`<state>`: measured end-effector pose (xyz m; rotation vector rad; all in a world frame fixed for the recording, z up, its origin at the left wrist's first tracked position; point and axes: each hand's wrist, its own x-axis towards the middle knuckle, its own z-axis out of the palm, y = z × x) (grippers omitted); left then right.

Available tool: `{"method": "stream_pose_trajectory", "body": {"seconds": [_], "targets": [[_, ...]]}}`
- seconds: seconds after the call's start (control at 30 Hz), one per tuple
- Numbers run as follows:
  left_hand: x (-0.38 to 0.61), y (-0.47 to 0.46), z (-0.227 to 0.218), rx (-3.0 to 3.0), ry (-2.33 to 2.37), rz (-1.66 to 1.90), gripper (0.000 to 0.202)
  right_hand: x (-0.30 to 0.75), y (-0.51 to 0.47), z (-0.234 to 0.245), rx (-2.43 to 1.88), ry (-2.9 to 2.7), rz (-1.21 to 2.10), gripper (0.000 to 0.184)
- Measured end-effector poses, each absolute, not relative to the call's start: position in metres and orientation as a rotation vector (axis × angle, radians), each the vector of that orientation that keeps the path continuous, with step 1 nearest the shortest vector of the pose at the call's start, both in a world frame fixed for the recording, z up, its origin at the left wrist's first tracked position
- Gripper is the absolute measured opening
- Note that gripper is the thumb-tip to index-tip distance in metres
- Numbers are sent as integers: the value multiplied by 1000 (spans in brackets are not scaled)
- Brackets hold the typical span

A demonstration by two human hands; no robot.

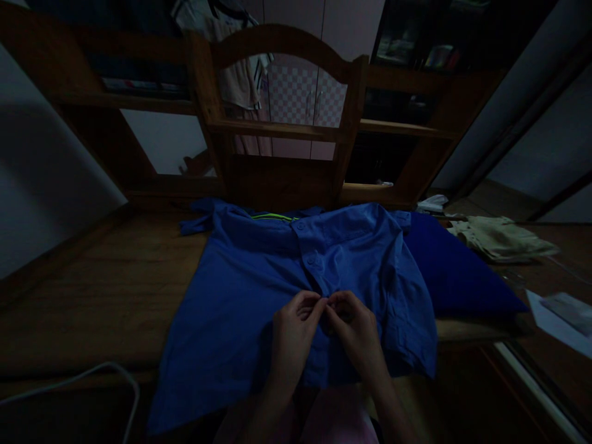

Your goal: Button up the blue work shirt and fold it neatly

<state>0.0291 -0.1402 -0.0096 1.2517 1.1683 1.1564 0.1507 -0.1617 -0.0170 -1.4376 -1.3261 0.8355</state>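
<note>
A blue short-sleeved shirt [240, 290] lies spread front-up on a wooden table [106, 290], collar toward the far side, hem hanging over the near edge. Two buttons show along its front strip above my hands. My left hand [293, 333] and my right hand [354, 330] meet at the strip in the shirt's lower middle. Both hands have their fingertips pinched together on the cloth there, touching each other. Whether a button sits between the fingers is hidden.
A wooden shelf unit [282, 129] with an arched top stands behind the table. Folded beige cloth [504, 240] lies at the right, white paper [562, 317] nearer the right edge. A white cable [106, 376] curves at the lower left. The room is dim.
</note>
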Motion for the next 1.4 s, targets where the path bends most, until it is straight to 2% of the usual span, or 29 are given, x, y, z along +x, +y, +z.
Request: {"method": "stream_pose_trajectory", "body": {"seconds": [0.4,0.63,1.07,1.4], "targets": [[32,-139,-11,1250,1241,1181,18,149,-165,-17,-1452,-1364,783,14],[31,-137,-10,1261,1289,1153,23,148,-168,-15,-1462,-1460,697,11],[29,-134,-6,1154,1197,1186,22,148,-168,-10,-1378,-1281,859,18],[17,-131,-8,1167,1131,1095,28,149,-169,-12,-1383,-1418,636,6]]}}
